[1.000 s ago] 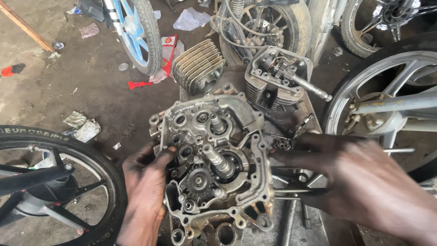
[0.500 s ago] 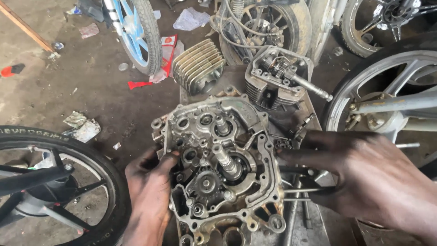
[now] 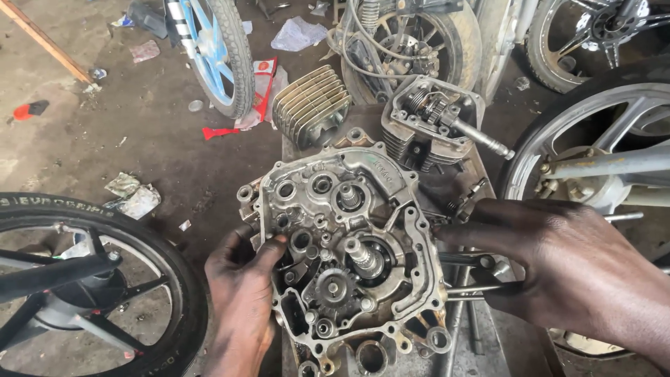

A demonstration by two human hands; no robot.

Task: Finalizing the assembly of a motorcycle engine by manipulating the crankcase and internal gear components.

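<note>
Crankcase (image 3: 349, 258) betw. both hands, L (image 3: 241, 279) & R (image 3: 558, 265), wheels crowding sides.

The engine crankcase half (image 3: 349, 258) is sitting lower and slightly more to the right in view than a second ago, with its finned neighbours showing more fully above it. The left hand (image 3: 241, 293) is sliding its thumb further in over the casing's left rim. The right hand (image 3: 558, 272) is drawing back a little from the right edge, its fingers (image 3: 460, 234) now only touching the rim.
</note>
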